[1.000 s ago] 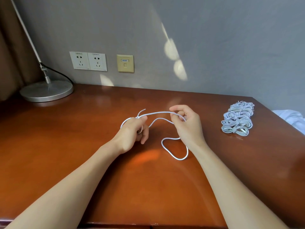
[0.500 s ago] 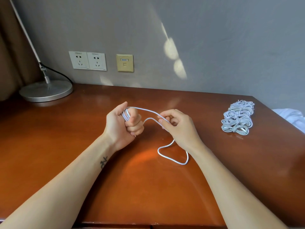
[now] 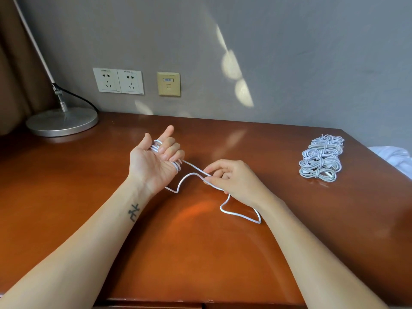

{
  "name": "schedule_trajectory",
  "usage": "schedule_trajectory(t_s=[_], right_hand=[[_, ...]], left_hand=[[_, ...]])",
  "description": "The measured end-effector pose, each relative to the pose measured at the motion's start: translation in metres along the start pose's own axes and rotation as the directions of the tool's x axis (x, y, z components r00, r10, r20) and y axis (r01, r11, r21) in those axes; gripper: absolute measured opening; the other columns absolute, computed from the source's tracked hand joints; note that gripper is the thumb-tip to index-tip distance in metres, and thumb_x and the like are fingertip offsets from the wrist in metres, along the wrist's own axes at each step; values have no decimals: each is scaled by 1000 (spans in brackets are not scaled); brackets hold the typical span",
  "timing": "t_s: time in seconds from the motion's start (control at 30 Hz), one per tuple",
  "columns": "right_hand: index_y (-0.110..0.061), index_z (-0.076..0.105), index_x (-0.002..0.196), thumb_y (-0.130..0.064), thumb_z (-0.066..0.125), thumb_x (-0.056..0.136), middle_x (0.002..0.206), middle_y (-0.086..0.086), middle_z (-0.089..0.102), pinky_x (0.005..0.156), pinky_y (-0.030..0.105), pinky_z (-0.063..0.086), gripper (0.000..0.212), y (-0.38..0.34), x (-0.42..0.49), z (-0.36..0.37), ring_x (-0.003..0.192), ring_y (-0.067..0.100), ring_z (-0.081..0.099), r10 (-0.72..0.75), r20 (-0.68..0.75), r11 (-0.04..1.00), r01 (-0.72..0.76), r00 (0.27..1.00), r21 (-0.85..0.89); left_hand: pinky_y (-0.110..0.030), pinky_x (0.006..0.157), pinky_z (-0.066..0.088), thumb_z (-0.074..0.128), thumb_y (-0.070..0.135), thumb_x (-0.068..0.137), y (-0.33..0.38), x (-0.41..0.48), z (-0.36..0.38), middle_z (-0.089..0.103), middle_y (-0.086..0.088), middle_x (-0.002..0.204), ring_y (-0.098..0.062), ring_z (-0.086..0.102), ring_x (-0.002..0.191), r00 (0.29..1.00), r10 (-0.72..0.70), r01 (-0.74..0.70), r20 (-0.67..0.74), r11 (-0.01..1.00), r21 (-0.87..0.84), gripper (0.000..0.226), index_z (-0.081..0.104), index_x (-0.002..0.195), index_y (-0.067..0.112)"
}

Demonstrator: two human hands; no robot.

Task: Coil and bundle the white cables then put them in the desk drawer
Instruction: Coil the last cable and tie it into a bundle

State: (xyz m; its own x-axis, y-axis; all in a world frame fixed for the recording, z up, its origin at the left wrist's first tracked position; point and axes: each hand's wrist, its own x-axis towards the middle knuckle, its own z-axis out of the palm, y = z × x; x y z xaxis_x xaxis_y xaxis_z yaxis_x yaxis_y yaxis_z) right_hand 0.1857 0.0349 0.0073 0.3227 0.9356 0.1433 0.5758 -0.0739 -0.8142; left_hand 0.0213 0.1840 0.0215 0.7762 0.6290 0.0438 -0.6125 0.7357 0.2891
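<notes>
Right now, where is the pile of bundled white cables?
In the head view, the pile of bundled cables lies on the desk near its far right corner, to the right of the right hand and apart from it.

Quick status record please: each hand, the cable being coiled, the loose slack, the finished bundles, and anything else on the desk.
left hand: palm up, loops of the white cable wound round its curled fingers
right hand: pinches the cable's free run, just right of the left hand
loose slack: one wavy length lying on the desk, passing under the right wrist
finished bundles: piled near the desk's right edge, apart from both hands
lamp base: far left corner
</notes>
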Motion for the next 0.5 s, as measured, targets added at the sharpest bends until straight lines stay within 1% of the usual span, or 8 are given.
schedule_trajectory(t_s=[0.1,0.17,0.23,0.3,0.33,0.37,0.43,0.5], right_hand=[[-34,74,114,-31,77,92,86,-14,73,68,17,53,22,-1,-1,1,73,1,67,-17,48,1000,17,999,-1],[-36,72,119,-26,77,93,90,-13,72,72,20,55,28,-1,-1,1,77,3,67,-38,70,999,38,997,-7],[-38,73,120,-18,73,94,94,-14,71,77,22,57,32,-1,-1,1,79,9,64,-63,82,998,62,995,9],[-39,76,116,-14,69,97,97,-19,70,76,21,54,31,-2,-1,1,77,14,60,-81,89,997,80,993,22],[-38,77,113,-15,67,99,99,-21,71,76,21,53,29,-2,-2,2,79,14,62,-83,94,996,82,992,23],[-37,78,111,-16,67,100,102,-22,72,80,22,53,27,-3,-2,2,84,11,65,-85,101,996,83,991,23],[-34,79,109,-18,67,100,105,-19,75,89,24,55,22,-6,-2,2,99,9,70,-81,115,996,77,990,45],[-30,79,111,-18,69,99,103,-16,77,90,24,57,19,-9,-3,2,100,8,71,-79,122,993,68,989,94]], left_hand=[[-25,61,28,32,36,109,-1,3,-1,30,4,69,-11,26,56,999,20,-20,-37,1000,8,49,62,130,3],[-25,63,29,33,35,110,-1,5,-3,29,3,70,-11,27,56,997,47,-44,-60,998,41,46,58,136,6],[-25,63,29,35,35,110,0,9,-3,27,3,70,-11,26,56,992,95,-88,-81,992,95,41,55,139,13],[-25,61,30,36,36,111,0,12,-4,26,3,69,-10,25,55,985,136,-120,-107,983,139,38,52,141,19],[-25,60,30,35,38,111,-1,13,-5,27,3,68,-10,26,55,981,151,-131,-119,979,157,38,51,141,21],[-25,59,32,34,40,111,-1,15,-5,28,3,68,-10,27,54,978,164,-141,-128,975,172,37,50,140,23],[-24,57,34,33,43,111,-1,17,-7,31,3,67,-10,29,53,973,185,-158,-136,969,188,35,47,140,28],[-24,56,33,35,43,111,-1,19,-7,33,3,68,-10,31,53,966,214,-172,-148,952,252,39,44,146,31]])
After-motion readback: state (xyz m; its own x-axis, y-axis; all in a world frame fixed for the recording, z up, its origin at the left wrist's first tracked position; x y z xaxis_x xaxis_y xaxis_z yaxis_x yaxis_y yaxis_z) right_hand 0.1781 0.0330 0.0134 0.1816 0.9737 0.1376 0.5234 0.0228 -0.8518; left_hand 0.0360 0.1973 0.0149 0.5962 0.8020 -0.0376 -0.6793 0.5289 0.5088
